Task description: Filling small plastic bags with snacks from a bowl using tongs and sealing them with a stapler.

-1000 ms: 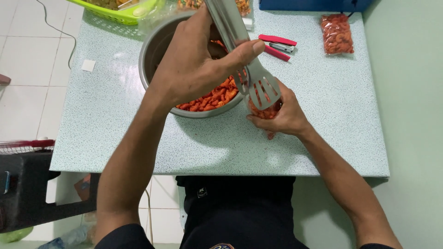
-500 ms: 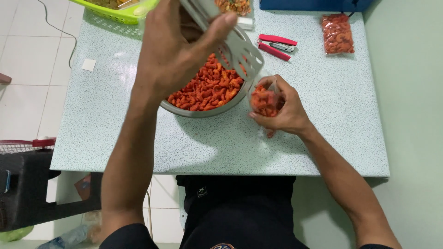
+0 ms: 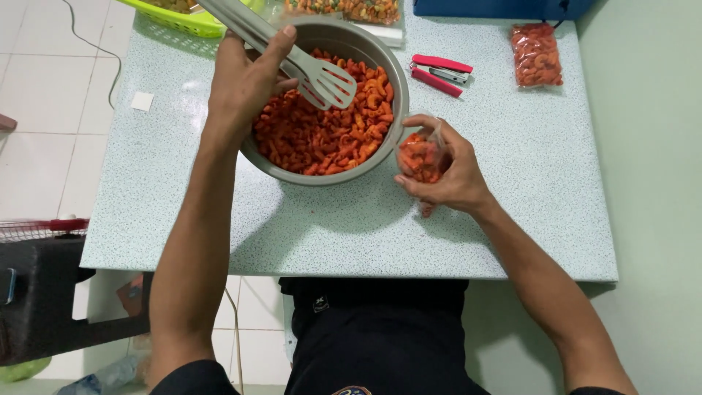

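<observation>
Steel tongs (image 3: 307,66), gripped by the left hand (image 3: 245,80), hover over the bowl (image 3: 395,69) by the table's far edge; the right hand (image 3: 450,172) clasps a snack bag (image 3: 420,157).

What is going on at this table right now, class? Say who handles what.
A person seated at a speckled table holds metal tongs in the left hand, their slotted ends over a metal bowl of orange-red curled snacks. The right hand holds a small clear bag, partly filled with the same snacks, beside the bowl. A filled bag and a red stapler lie farther back.
</observation>
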